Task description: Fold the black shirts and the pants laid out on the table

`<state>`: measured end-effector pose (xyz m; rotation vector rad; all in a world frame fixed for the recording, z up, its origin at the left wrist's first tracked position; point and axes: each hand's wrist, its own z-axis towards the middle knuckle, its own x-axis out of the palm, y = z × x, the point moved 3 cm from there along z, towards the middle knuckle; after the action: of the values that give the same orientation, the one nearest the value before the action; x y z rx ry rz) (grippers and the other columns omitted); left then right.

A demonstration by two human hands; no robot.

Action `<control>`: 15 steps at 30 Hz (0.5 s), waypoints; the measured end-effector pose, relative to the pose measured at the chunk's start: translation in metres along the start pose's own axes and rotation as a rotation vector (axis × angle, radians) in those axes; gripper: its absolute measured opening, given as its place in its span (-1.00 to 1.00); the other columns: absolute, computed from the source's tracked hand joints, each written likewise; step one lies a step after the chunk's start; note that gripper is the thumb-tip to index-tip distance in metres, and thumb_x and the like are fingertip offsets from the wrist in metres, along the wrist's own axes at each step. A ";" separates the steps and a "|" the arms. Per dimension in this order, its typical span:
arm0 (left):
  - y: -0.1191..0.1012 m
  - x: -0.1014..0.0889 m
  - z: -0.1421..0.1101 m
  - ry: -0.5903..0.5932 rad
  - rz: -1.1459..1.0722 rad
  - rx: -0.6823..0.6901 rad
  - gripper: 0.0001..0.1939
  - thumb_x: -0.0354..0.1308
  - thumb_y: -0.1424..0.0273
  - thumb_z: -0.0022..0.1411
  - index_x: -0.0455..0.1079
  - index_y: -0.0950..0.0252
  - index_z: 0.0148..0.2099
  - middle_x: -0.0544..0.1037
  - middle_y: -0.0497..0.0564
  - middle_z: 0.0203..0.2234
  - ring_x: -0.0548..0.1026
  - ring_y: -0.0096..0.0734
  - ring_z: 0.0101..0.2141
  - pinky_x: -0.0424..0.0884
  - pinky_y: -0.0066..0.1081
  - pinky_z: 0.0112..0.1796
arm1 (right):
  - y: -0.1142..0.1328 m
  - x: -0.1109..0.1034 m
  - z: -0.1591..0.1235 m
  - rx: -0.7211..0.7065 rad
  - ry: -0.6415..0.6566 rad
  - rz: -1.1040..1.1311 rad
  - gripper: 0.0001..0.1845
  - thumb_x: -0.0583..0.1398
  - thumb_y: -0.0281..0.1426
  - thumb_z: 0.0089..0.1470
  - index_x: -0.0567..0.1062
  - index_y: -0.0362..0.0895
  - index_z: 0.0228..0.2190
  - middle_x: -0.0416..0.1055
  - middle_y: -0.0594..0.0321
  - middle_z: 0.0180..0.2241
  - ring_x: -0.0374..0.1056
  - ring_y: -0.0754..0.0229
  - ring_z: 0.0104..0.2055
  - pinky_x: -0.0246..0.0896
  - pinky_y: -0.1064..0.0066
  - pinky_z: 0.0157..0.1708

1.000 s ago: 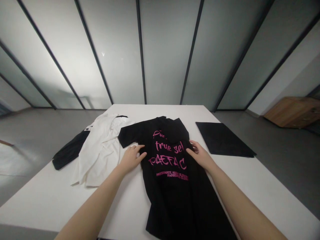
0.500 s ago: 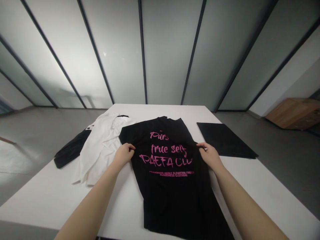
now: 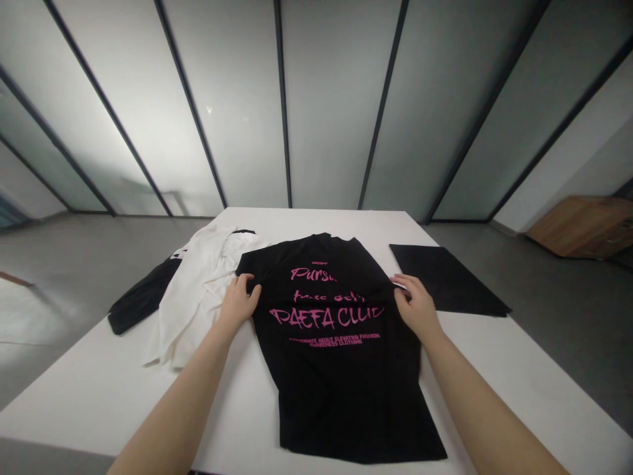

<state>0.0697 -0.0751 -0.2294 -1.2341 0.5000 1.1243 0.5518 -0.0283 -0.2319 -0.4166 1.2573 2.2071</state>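
Note:
A black T-shirt (image 3: 346, 389) with pink lettering lies spread on the white table in front of me, collar away from me and hem nearest. At its left edge, just below the sleeve, my left hand (image 3: 241, 300) rests with thumb and fingers apart. My right hand (image 3: 414, 305) is at the opposite edge, its fingers stretched over the fabric and the thumb apart from them. Neither hand pinches the cloth. A crease across the chest breaks up the middle line of lettering, and a fold near the right sleeve covers the end of the top line.
White clothing (image 3: 192, 297) lies rumpled on the left of the table (image 3: 499, 382), over a black garment (image 3: 143, 297). To the right is a flat black rectangular item (image 3: 445, 277). Frosted glass panels (image 3: 326, 99) stand behind, and a wooden cabinet (image 3: 583, 224) is at far right.
Both hands have loosened from their pinch on the shirt's edges. The shirt has settled flatter, its hem has shifted left and away from me, and more of the lettering shows.

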 end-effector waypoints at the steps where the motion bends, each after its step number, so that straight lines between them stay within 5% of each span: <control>1: -0.001 0.003 0.000 -0.024 -0.015 0.021 -0.58 0.10 0.22 0.38 0.41 0.25 0.21 0.52 0.25 0.09 0.49 0.03 0.14 0.37 -0.04 0.20 | 0.005 0.006 -0.002 -0.014 0.075 0.060 -0.61 0.16 -0.29 0.20 0.61 -0.01 0.01 0.43 0.03 0.19 0.37 -0.10 0.21 0.39 0.04 0.14; 4: -0.008 0.012 -0.002 0.050 -0.033 0.115 -0.59 0.07 0.21 0.42 0.43 0.23 0.22 0.50 0.23 0.18 0.39 0.02 0.26 0.26 -0.03 0.29 | 0.012 0.028 -0.010 -0.005 0.309 0.106 -0.53 0.19 -0.21 0.23 0.55 0.03 0.14 0.41 0.12 0.29 0.33 -0.08 0.30 0.34 0.01 0.23; 8: -0.019 0.015 -0.006 0.231 0.002 0.148 -0.63 -0.02 0.18 0.47 0.57 0.20 0.00 0.62 0.19 0.00 0.54 -0.02 0.05 0.37 -0.11 0.15 | 0.013 0.046 -0.013 0.018 0.422 -0.052 -0.51 0.19 -0.16 0.24 0.56 0.01 0.15 0.50 0.07 0.21 0.33 -0.16 0.30 0.14 -0.12 0.36; 12: -0.028 0.004 -0.006 0.344 -0.060 0.081 -0.50 -0.15 0.12 0.51 0.49 0.18 -0.33 0.64 0.13 -0.33 0.60 -0.06 -0.20 0.41 -0.20 -0.10 | 0.024 0.044 -0.006 0.042 0.460 -0.158 -0.56 0.15 -0.13 0.29 0.60 -0.06 0.05 0.59 -0.02 0.02 0.49 -0.17 0.09 0.31 -0.02 0.16; 15: -0.026 -0.001 -0.004 0.507 -0.062 0.008 -0.60 -0.06 0.09 0.48 0.41 0.16 -0.32 0.63 0.07 -0.42 0.61 -0.10 -0.33 0.39 -0.25 -0.24 | 0.035 0.040 -0.003 0.149 0.576 -0.243 -0.59 0.18 -0.03 0.28 0.61 -0.03 -0.06 0.62 0.06 -0.30 0.56 -0.11 -0.21 0.40 0.10 -0.11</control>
<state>0.0934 -0.0765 -0.2174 -1.5215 0.8378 0.7495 0.4991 -0.0322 -0.2302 -1.1362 1.5467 1.8296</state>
